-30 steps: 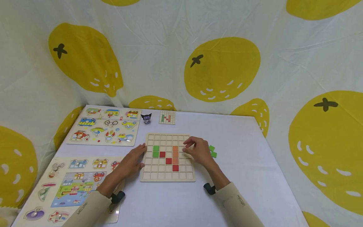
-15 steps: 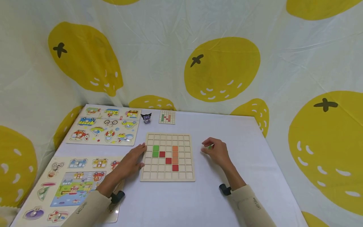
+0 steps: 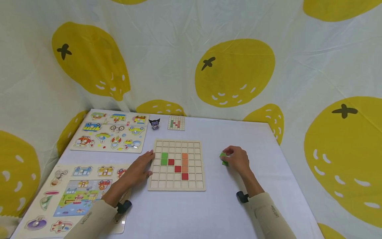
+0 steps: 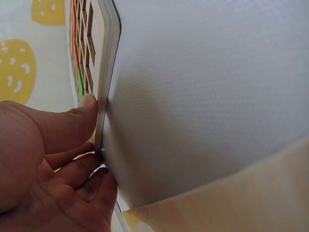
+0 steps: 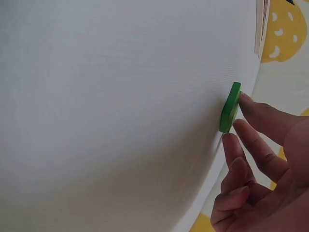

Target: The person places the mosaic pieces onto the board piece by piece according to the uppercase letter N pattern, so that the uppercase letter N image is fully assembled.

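A wooden grid board (image 3: 198,145) lies on the white table, with green tiles (image 3: 164,158), red tiles (image 3: 177,169) and a column of orange tiles (image 3: 185,162) in its squares. My left hand (image 3: 138,169) rests against the board's left edge; in the left wrist view its thumb (image 4: 72,125) touches the rim. To the right of the board, my right hand (image 3: 238,159) is over a small group of loose green tiles (image 3: 224,163). The right wrist view has thumb and fingertips pinching a green tile (image 5: 230,107) low over the table.
Behind the board lie a small pattern card (image 3: 176,123) and a dark figurine (image 3: 155,123). Two wooden puzzle boards take up the left side, a vehicle puzzle (image 3: 108,132) at the back and a larger scene puzzle (image 3: 82,196) in front. A lemon-print curtain (image 3: 167,66) hangs behind.
My right hand has moved right, away from the board's right edge, to the loose green tiles, and its fingers are now on them. The left hand stays at the board's edge.
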The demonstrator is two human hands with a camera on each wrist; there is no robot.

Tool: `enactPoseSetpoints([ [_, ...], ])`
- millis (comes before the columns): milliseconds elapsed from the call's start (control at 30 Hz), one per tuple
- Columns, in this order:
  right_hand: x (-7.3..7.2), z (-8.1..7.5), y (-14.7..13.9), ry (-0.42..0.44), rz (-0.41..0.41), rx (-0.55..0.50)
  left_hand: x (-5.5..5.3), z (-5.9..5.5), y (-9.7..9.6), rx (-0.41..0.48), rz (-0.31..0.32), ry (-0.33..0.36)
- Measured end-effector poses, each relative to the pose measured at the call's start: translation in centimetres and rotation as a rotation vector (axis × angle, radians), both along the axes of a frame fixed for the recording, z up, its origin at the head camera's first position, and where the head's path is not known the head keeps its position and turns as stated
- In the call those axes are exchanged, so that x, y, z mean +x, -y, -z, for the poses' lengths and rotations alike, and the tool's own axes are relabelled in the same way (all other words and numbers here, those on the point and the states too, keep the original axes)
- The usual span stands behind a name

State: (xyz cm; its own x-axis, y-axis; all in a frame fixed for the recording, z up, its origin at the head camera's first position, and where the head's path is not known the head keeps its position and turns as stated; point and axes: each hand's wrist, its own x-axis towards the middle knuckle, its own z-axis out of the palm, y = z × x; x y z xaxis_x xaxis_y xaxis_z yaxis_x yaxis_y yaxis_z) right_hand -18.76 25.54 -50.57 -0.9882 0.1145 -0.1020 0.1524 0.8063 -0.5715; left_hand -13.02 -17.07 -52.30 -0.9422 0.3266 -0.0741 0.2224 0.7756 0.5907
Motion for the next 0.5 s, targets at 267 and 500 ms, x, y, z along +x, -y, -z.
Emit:
enactPoseSetpoints([
  [267,-0.7,0.3,0.4,0.003,0.003,0.006,0.0,-0.1,0.0,-0.001,0.007,-0.007],
  [500,-0.7,0.0,1.9,-0.028,-0.001,-0.022,0.1,-0.2,-0.1,0.001,0.008,-0.025],
])
